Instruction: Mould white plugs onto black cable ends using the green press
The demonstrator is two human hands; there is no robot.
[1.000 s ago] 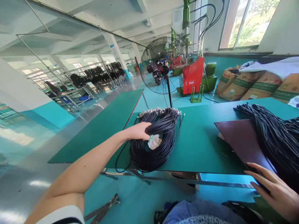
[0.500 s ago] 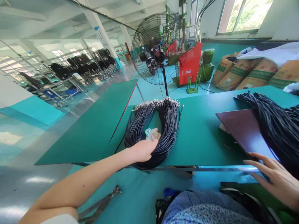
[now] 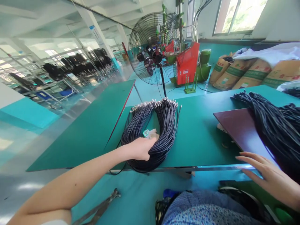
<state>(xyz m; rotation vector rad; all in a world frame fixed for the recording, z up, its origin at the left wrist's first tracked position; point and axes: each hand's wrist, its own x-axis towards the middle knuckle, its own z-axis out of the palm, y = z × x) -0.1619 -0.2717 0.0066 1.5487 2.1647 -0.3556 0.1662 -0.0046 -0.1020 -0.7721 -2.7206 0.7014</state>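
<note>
A thick bundle of black cables [image 3: 164, 131] with silvery metal ends [image 3: 152, 103] lies bent in a U on the green table. My left hand [image 3: 140, 148] is closed over the near bend of the bundle; its fingertips are partly hidden. A crumpled clear plastic bag [image 3: 151, 134] with a green-white edge sits inside the U, close to those fingers. My right hand [image 3: 267, 173] is open, fingers spread, by the table's front edge and near the corner of a dark maroon board [image 3: 236, 125]. More black cables [image 3: 269, 122] lie across that board.
A second green tabletop [image 3: 86, 125] adjoins on the left. A large black fan [image 3: 152, 53] stands behind the table, with a red and green machine [image 3: 187, 64] beyond it. Brown sacks [image 3: 248, 73] line the wall. One thin cable loop [image 3: 117, 172] hangs past the front edge.
My right hand has moved away from the board's edge, fingers still spread. The left hand stays on the cable bundle, shifted slightly. The whole view has drifted a little left.
</note>
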